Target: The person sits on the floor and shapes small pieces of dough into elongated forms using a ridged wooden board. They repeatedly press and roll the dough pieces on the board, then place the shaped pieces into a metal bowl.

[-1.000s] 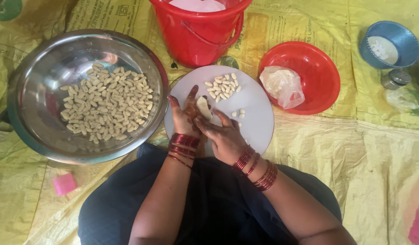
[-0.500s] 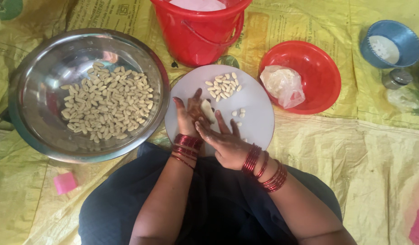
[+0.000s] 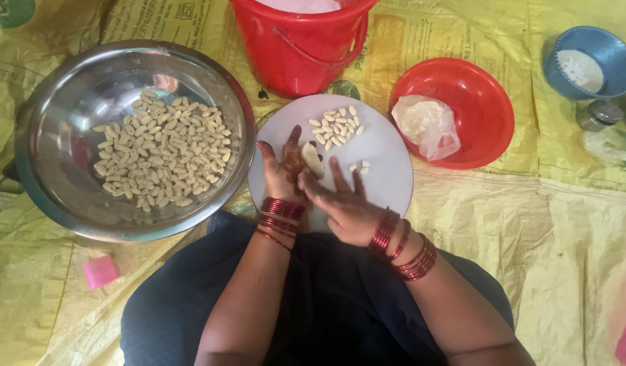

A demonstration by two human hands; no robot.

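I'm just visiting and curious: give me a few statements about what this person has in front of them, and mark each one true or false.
1. The steel bowl holds many pale shaped pieces. True.
2. The left hand and right hand press a pale piece of dough over the white plate. True.
3. The red bowl is empty. False: it holds a crumpled clear bag.
4. The bucket is blue. False: it is red.

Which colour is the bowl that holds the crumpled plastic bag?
The bowl is red, seen in the head view, holding the whitish plastic bag.
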